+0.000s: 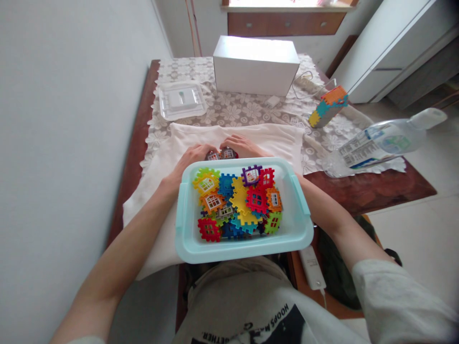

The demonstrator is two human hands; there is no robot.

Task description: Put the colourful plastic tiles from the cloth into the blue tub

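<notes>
- Lying on the counter at the left is a clear tray. It has a small green mark that I cannot read.
- The left grip is bent around a small grey window block, low over a white cloth, just past the tub's far edge. The thumb is hard to see.
- A second window block is just beside it. I cannot tell if the two are joined. Both look like hard plastic, so they should be light, stiff and a bit smooth. The thin window bars might snap, so the bumpy edges seem best to pinch.
- The right grip has its fingers curled over that second one and holds it.
- The light blue tub has lots of bright toy blocks in it.
- The shirt below says "HOOPS" and "GETHER". The rest is folded or cut off.
- The white box at the back shows no words.
- The power strip has print too small to read.
- A built toy is orange, blue, yellow and grey.
- The clear bottle has a label, but its words are too blurry.
</notes>
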